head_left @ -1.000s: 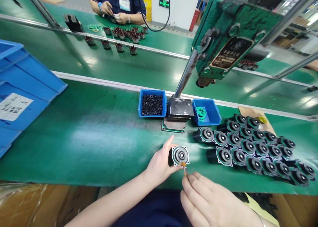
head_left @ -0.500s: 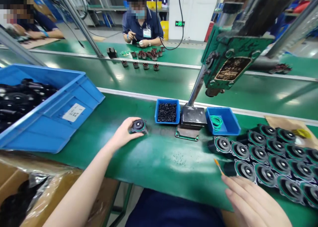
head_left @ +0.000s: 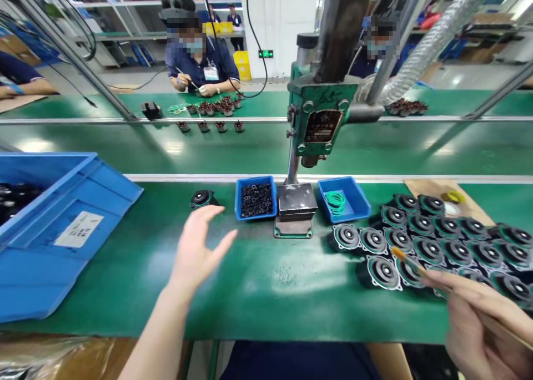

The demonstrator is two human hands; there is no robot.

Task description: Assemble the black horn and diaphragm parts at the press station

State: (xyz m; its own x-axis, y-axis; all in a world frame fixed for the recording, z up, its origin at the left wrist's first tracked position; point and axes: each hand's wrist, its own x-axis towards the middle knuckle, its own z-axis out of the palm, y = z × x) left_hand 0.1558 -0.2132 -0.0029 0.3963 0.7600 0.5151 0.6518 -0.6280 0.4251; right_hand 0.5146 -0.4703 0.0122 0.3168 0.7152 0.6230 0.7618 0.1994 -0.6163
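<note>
My left hand (head_left: 200,244) is open above the green bench, thumb and fingers apart, with nothing between them. Just beyond its fingertips a single round black motor housing (head_left: 202,197) stands on the bench, apart from the others. In my right hand (head_left: 478,308) is a thin paintbrush (head_left: 410,262) with orange bristles. The brush tip is over the rows of black motor housings (head_left: 383,273) at the right, which stand face up with green rings round their rims. Whether the bristles touch one cannot be made out.
A small blue bin (head_left: 256,198) holds black rings; another blue bin (head_left: 343,199) holds green rings (head_left: 335,203). Between them stands a green press (head_left: 318,119) over its metal block (head_left: 297,199). A large blue crate (head_left: 79,224) is at left. A co-worker (head_left: 204,64) sits across the bench.
My left hand has let go of the single motor housing and drawn back toward me. My right hand has brought the brush over the housings. The view has turned right.
</note>
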